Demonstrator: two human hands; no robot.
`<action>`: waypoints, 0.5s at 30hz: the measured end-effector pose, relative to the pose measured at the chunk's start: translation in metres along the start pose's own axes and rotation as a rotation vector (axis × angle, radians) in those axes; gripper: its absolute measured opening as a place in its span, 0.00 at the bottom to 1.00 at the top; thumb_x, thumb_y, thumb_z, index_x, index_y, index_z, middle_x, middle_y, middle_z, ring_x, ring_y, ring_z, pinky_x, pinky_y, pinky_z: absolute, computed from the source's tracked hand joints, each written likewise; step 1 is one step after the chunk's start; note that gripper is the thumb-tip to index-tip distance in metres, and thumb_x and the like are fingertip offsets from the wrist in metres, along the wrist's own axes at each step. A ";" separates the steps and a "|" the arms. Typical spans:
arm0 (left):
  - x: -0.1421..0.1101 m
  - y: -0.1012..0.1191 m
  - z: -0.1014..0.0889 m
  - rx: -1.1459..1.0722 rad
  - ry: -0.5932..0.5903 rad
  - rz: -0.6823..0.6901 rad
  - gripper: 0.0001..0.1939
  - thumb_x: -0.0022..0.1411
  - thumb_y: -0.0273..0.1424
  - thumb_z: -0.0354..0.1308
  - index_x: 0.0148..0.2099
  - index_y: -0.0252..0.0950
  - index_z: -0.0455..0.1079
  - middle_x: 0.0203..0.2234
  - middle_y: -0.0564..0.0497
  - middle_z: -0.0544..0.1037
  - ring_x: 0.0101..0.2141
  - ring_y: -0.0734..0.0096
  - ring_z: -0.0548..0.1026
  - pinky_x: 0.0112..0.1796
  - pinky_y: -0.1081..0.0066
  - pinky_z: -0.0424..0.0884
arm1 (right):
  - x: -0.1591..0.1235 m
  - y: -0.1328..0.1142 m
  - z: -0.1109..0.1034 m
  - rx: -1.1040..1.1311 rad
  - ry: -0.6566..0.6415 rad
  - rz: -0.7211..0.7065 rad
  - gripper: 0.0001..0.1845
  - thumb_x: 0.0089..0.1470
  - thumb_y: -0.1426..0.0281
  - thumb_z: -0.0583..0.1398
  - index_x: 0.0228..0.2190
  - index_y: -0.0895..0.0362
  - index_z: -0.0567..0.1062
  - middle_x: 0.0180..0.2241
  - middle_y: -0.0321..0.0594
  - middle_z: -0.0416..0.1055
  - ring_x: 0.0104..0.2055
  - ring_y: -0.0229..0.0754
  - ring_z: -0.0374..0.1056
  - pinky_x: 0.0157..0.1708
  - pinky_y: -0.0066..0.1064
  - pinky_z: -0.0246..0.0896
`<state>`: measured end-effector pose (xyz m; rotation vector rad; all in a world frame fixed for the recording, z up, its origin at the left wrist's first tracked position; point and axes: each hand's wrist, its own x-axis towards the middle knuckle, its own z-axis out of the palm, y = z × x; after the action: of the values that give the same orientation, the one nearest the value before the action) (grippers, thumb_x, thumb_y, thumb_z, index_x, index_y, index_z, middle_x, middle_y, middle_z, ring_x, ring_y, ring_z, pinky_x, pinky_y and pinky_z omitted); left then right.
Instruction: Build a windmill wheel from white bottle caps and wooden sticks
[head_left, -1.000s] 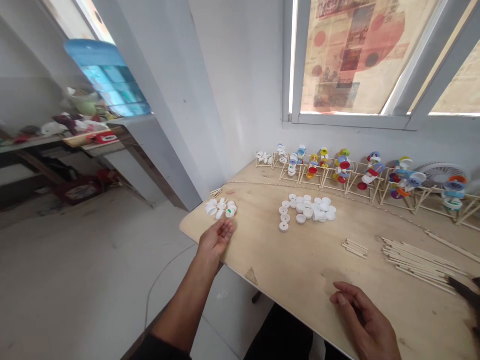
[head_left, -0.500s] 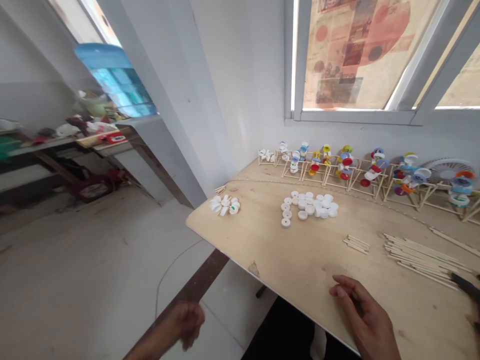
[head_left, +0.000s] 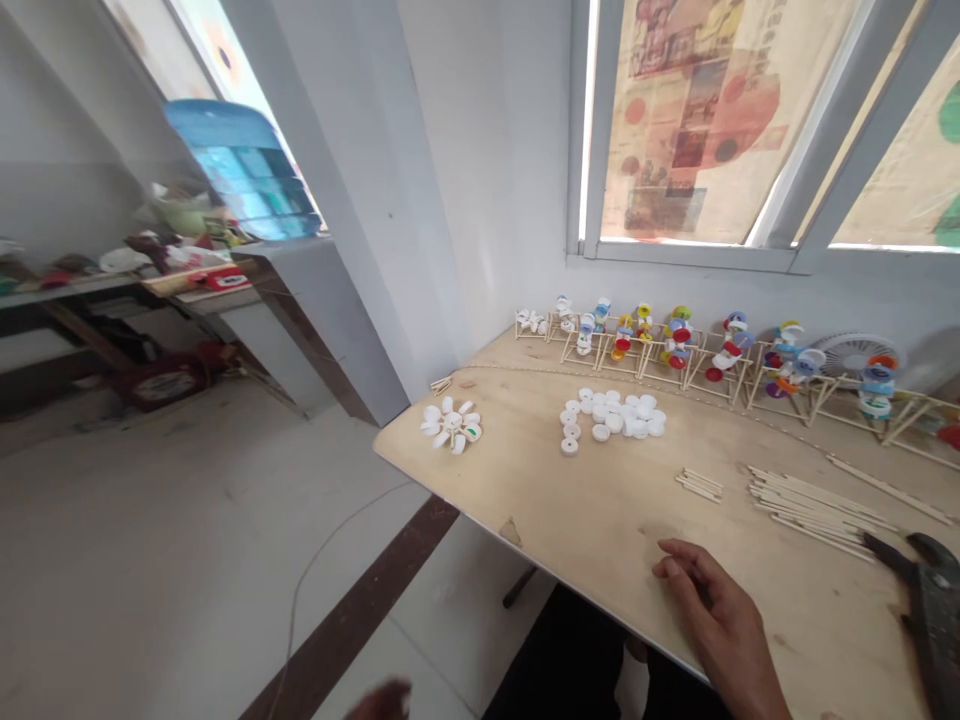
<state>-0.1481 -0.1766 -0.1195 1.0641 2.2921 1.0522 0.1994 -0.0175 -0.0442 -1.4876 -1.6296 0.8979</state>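
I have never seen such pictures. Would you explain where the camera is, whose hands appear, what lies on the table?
There is no machine: a person wears the camera on the head, and it looks forward and down. Their bare right hand is at the near side of the table, fingers loosely curled; nothing shows in it. The left hand is blurred at the bottom edge, so I cannot tell if it holds anything. On the table lie a ring of white caps, loose white caps, wooden sticks and a black tool; colourful cap wheels stand behind on stick frames.
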 end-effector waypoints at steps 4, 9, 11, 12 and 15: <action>0.060 0.044 -0.021 -0.008 0.212 0.180 0.15 0.52 0.45 0.54 0.32 0.39 0.72 0.25 0.49 0.79 0.28 0.57 0.77 0.32 0.61 0.74 | -0.001 0.000 -0.001 -0.002 -0.005 0.023 0.22 0.53 0.52 0.55 0.41 0.54 0.73 0.33 0.37 0.77 0.40 0.43 0.72 0.37 0.27 0.64; 0.115 0.096 -0.020 0.028 0.386 0.298 0.17 0.54 0.42 0.52 0.41 0.37 0.70 0.33 0.47 0.79 0.34 0.60 0.76 0.39 0.62 0.71 | -0.002 -0.001 0.000 0.013 -0.009 0.032 0.23 0.53 0.52 0.54 0.42 0.55 0.72 0.33 0.38 0.77 0.41 0.43 0.72 0.37 0.28 0.63; 0.123 0.103 -0.009 0.051 0.399 0.323 0.16 0.53 0.41 0.53 0.41 0.37 0.69 0.34 0.47 0.78 0.35 0.60 0.76 0.40 0.63 0.70 | -0.003 -0.001 0.000 0.014 -0.005 0.033 0.23 0.53 0.53 0.55 0.42 0.55 0.73 0.33 0.38 0.77 0.40 0.43 0.72 0.38 0.28 0.63; 0.125 0.105 -0.003 0.064 0.404 0.327 0.16 0.53 0.41 0.53 0.41 0.37 0.68 0.33 0.47 0.77 0.35 0.60 0.75 0.39 0.63 0.70 | -0.003 -0.001 0.000 0.013 0.000 0.031 0.22 0.53 0.53 0.55 0.42 0.55 0.73 0.34 0.38 0.77 0.40 0.43 0.72 0.38 0.28 0.64; 0.129 0.106 0.009 0.101 0.427 0.318 0.15 0.53 0.39 0.54 0.41 0.37 0.67 0.30 0.49 0.76 0.33 0.60 0.75 0.36 0.64 0.69 | -0.003 -0.003 -0.001 0.009 0.012 0.021 0.22 0.52 0.53 0.56 0.41 0.55 0.74 0.33 0.38 0.77 0.40 0.43 0.72 0.37 0.27 0.64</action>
<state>-0.1733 -0.0271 -0.0488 1.3905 2.5825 1.4151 0.1990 -0.0207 -0.0413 -1.5041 -1.6018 0.9049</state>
